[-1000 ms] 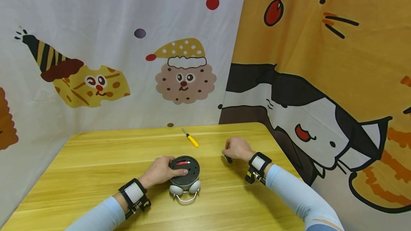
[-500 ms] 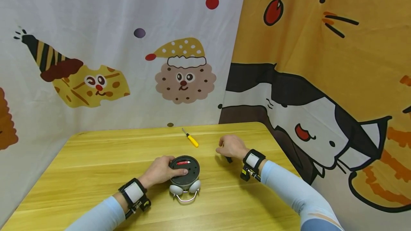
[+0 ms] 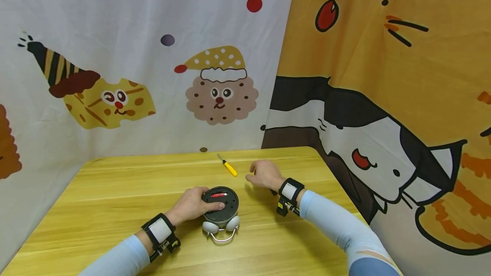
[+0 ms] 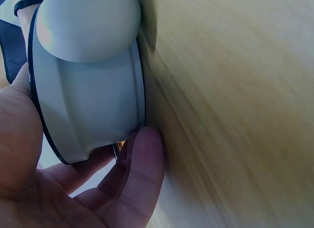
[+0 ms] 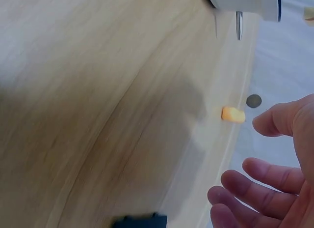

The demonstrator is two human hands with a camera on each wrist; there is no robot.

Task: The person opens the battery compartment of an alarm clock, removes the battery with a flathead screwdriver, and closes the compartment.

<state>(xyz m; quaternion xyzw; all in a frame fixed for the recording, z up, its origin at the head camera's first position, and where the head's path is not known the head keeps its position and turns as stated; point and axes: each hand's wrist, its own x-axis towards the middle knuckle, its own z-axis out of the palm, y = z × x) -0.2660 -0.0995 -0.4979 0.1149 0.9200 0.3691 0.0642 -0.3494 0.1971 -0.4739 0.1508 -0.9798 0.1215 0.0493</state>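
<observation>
A twin-bell alarm clock (image 3: 230, 203) lies on the table with its black back up and its bells toward me. A red battery (image 3: 219, 194) shows in the slot in its back. My left hand (image 3: 191, 203) grips the clock from the left, thumb across the back and fingers around its rim, as the left wrist view shows. My right hand (image 3: 265, 174) hovers over the table, fingers apart and loosely bent, holding nothing. Near it lies a yellow-handled screwdriver (image 3: 230, 168), its tip pointing away. A small black piece (image 5: 141, 221) lies on the table under my right wrist, partly hidden.
The yellow wooden table (image 3: 126, 182) ends at a patterned cloth (image 3: 145, 139) hung behind it and on the right. A silver carrying handle (image 3: 223, 239) juts from the clock toward the near edge.
My right hand has moved left from beside the black piece toward the screwdriver, its fingers spreading. The black piece has stayed on the table. My left hand and the clock have kept still.
</observation>
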